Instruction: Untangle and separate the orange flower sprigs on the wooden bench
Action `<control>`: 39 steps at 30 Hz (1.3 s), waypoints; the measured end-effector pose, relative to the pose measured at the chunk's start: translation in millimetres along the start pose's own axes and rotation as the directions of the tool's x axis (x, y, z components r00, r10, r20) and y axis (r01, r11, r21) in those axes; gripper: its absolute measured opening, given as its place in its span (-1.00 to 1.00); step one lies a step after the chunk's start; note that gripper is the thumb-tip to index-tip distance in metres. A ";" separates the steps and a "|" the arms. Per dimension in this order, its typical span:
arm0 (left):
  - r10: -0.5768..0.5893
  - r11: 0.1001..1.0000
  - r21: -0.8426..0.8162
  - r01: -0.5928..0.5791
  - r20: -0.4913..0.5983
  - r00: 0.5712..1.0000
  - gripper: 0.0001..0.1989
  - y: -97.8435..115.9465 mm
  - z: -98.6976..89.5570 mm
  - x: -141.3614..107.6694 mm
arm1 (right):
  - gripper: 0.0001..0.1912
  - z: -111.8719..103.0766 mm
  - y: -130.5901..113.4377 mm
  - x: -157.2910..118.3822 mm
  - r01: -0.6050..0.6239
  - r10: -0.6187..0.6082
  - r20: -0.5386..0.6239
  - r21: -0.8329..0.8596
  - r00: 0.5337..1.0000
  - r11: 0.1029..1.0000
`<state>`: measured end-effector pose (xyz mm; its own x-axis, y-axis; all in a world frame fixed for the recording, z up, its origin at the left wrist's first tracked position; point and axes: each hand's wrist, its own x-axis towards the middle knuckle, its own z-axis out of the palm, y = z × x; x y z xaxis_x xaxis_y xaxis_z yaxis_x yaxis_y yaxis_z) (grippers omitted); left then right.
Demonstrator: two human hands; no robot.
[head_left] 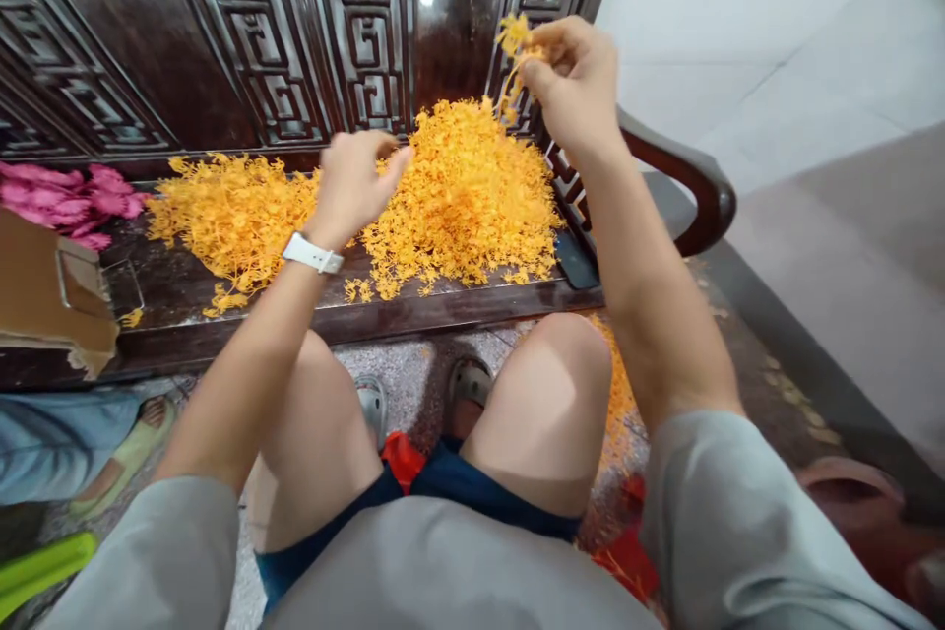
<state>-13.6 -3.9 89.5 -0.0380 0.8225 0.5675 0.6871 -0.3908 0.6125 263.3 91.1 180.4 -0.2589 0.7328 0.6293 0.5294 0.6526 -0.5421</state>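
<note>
My right hand is raised over the back right of the bench, its thumb and fingers pinched on a yellow artificial flower piece. A thin strand hangs down from that piece. Below it lies a large heap of small orange-yellow artificial flower pieces. My left hand, with a white watch band on the wrist, hovers between this heap and a second, flatter pile of orange-yellow pieces. Its thumb stands apart from the fingers and nothing shows in it; the fingertips are partly hidden.
Both heaps lie on a dark carved wooden bench with a curved armrest. A dark phone lies by the right heap. Pink flowers and a cardboard box are at left, near another person's leg. Orange bits litter the floor.
</note>
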 end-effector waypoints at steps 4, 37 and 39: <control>0.047 0.955 -0.297 -0.008 0.125 0.991 -0.62 47.7 50.1 -4.4 | -0.78 24.6 -22.9 -22.5 -0.061 0.077 -0.062 0.235 0.995 0.970; -0.244 0.612 -0.631 0.477 0.423 0.872 -0.80 3.5 52.9 -30.1 | -0.76 117.4 -30.0 -114.1 -0.406 0.339 0.228 0.412 0.913 0.816; -0.304 0.519 -0.711 0.475 0.365 0.880 -0.66 5.0 54.5 -25.4 | -0.77 120.9 -33.4 -115.8 -0.342 0.240 0.282 0.404 0.929 0.848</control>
<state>30.3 -4.2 48.1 0.0228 0.9934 0.1120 -0.1768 -0.1062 0.9785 177.9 7.8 58.4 -0.3418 0.8915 0.2974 0.2108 0.3811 -0.9002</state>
